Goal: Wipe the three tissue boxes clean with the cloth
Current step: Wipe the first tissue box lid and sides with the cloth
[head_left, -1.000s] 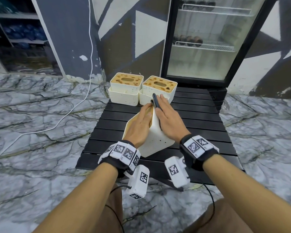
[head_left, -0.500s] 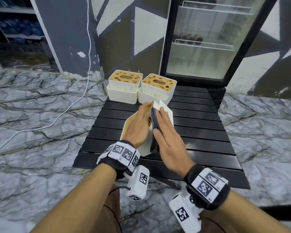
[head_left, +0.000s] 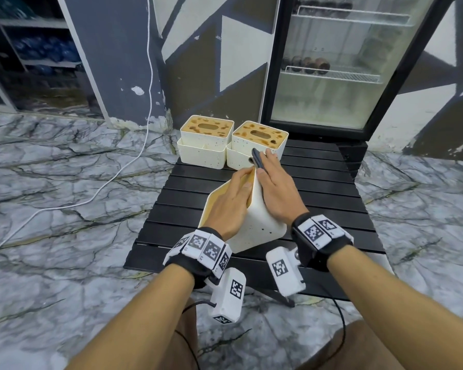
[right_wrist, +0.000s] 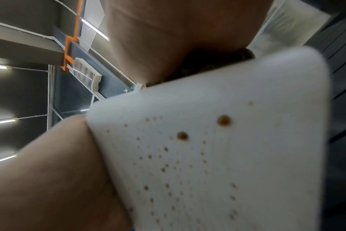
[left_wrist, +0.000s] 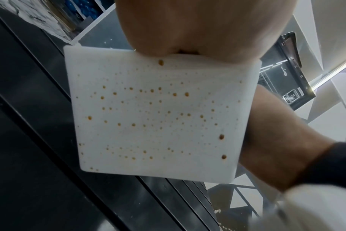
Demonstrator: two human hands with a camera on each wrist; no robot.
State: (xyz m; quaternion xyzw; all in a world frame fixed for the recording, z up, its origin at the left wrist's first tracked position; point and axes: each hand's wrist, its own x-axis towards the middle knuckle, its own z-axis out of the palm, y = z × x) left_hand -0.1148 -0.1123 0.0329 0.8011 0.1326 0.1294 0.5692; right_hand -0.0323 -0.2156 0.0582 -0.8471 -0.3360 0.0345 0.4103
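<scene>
A white tissue box point(head_left: 259, 228) speckled with brown spots stands tilted on the black slatted table point(head_left: 318, 198). My left hand point(head_left: 231, 201) grips its upper edge, fingers over the rim. My right hand point(head_left: 275, 182) lies flat on the box's right face and presses a dark cloth point(head_left: 257, 158) against it; the cloth sticks out past the fingertips. The spotted face fills the left wrist view as the box point(left_wrist: 158, 115) and shows in the right wrist view as the box point(right_wrist: 217, 156). Two more stained tissue boxes point(head_left: 206, 140) point(head_left: 257, 145) stand at the table's far edge.
A glass-door fridge point(head_left: 340, 62) stands right behind the table. A white cable point(head_left: 104, 182) runs across the marble floor on the left. Shelves with blue items point(head_left: 38, 52) are at the far left. The right half of the table is bare slats.
My right hand with the cloth slid down the box's face toward me half a second ago and is now back up at the far top edge. The left hand kept its hold.
</scene>
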